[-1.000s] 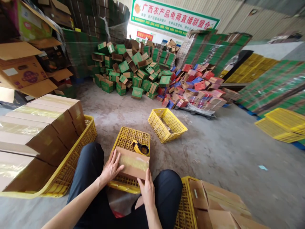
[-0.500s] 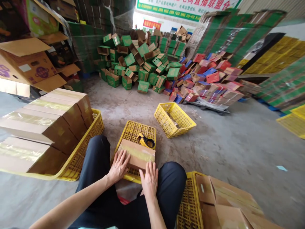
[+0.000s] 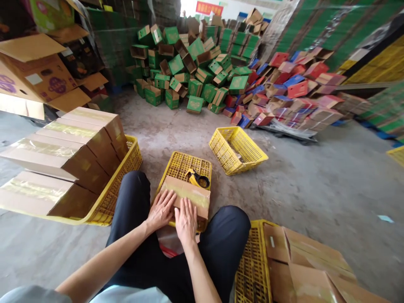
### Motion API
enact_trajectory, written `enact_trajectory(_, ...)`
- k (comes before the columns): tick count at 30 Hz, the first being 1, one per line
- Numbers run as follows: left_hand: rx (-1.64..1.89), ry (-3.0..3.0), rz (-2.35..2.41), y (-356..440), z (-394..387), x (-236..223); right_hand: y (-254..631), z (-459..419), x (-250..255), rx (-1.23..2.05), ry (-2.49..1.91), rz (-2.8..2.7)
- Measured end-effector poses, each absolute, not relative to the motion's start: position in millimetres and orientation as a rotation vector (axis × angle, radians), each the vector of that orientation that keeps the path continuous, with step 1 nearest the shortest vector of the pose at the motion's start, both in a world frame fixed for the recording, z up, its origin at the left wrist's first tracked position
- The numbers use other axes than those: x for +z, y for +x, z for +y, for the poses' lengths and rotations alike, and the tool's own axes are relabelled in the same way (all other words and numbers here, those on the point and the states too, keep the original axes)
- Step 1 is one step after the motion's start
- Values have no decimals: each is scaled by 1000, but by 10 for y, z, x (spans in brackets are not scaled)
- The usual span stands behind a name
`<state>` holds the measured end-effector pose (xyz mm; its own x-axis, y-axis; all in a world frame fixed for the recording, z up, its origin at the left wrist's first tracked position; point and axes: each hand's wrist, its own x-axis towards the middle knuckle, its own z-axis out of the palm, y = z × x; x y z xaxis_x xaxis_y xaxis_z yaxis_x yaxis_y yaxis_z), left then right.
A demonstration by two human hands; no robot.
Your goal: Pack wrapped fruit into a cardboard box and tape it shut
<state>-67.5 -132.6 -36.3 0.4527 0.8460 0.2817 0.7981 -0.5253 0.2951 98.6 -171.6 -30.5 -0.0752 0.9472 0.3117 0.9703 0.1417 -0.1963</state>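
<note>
A taped cardboard box (image 3: 192, 197) lies on an upturned yellow crate (image 3: 178, 165) between my knees. My left hand (image 3: 161, 208) rests with spread fingers on the box's near left part. Close beside it, my right hand (image 3: 187, 219) lays its stretched fingers over the near edge at the middle. Clear yellowish tape runs along the top of the box. Just behind the box, a yellow and black tape dispenser (image 3: 198, 178) lies on the crate.
At left, a yellow crate (image 3: 134, 158) holds several taped boxes (image 3: 67, 139). Another crate (image 3: 252, 269) with cardboard boxes (image 3: 315, 252) stands by my right knee. A smaller yellow basket (image 3: 236, 151) sits ahead on the floor. Green cartons (image 3: 189, 80) and red-blue cartons (image 3: 290, 92) are heaped beyond.
My right hand has slid left along the box, from its right end to the middle, closer to my left hand. The view has tilted down and shifted slightly left.
</note>
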Motion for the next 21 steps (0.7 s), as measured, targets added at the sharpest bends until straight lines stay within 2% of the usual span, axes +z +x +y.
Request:
enact_trajectory(5,660,2476,1637,-698,-1286,-416,1422,-1814,-294,-89,-2076,-1896)
enact_trajectory(12,719,2439,1697,-671,-1181,-446,1523,-1567,-219,-30,-2280,-1754)
enact_trajectory(21,618,2484,1582,-311,-975,-259,1278,-1285,-302,-39,-2052,-2038)
